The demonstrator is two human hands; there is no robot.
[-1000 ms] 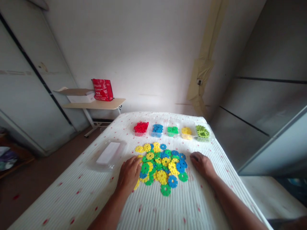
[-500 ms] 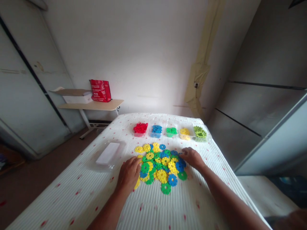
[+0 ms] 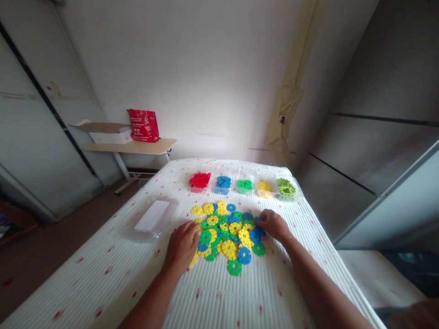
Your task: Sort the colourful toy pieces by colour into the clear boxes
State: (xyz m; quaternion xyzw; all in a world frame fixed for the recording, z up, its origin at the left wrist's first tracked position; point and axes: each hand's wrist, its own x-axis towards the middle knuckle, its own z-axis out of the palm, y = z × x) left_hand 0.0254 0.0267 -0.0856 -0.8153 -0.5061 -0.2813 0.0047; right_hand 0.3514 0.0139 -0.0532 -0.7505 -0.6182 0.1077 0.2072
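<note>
A loose pile of yellow, green and blue notched plastic discs [image 3: 229, 249] lies in the middle of the striped cover. My left hand [image 3: 183, 242] rests at the pile's left edge, fingers slightly bent and turned inward against the outer discs; its fingertips are partly hidden. On the opposite side, my right hand [image 3: 273, 224] has its thumb and fingers a little apart around the edge of the pile, close to a blue disc [image 3: 255, 236]. I see no disc lifted by either hand.
Behind the pile stand clear boxes of red pieces [image 3: 200, 180], blue pieces [image 3: 223, 183], green pieces [image 3: 244, 185], yellow pieces [image 3: 264, 188] and light-green pieces [image 3: 286, 187]. A clear lid [image 3: 173, 206] lies at left. A side table [image 3: 151, 146] holds a red bag [image 3: 144, 126].
The view has shifted slightly, so the pile and the cover sit a little further left and higher. Both hands stay at the same sides of the pile.
</note>
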